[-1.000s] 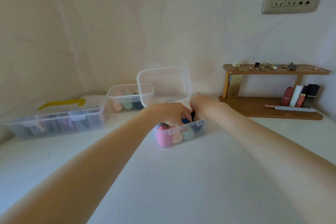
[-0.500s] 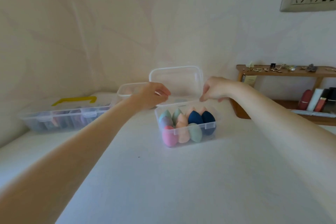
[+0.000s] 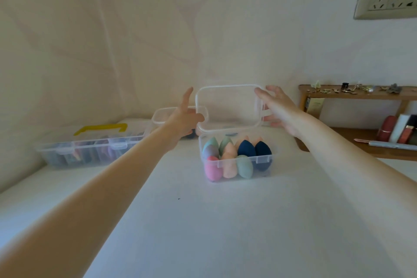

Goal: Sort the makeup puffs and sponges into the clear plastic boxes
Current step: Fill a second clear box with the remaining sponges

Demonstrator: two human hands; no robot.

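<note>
At the centre of the frame, nearest the viewer, a clear plastic box (image 3: pixel 237 160) is seen on the white tabletop (image 3: pixel 225 232), packed with upright teardrop sponges (image 3: pixel 230 160) — pink, peach, green, lilac and navy. Its hinged lid (image 3: pixel 229 107) is stood upright behind it, and is flanked by both hands: the left hand (image 3: pixel 184 117) is spread at the lid's left edge, thumb touching it, forefinger raised; the right hand (image 3: pixel 278 108) is held around the right edge, fingers at the top corner and thumb low, loosely rather than clenched. This box appears filled, so closing the lid is judged the step in hand. Further back, a second small clear box (image 3: pixel 178 115) stands open, its contents mostly hidden. At the left, a long divided case with a yellow handle (image 3: pixel 90 146) is latched — whether more remains unsorted cannot be told.
</note>
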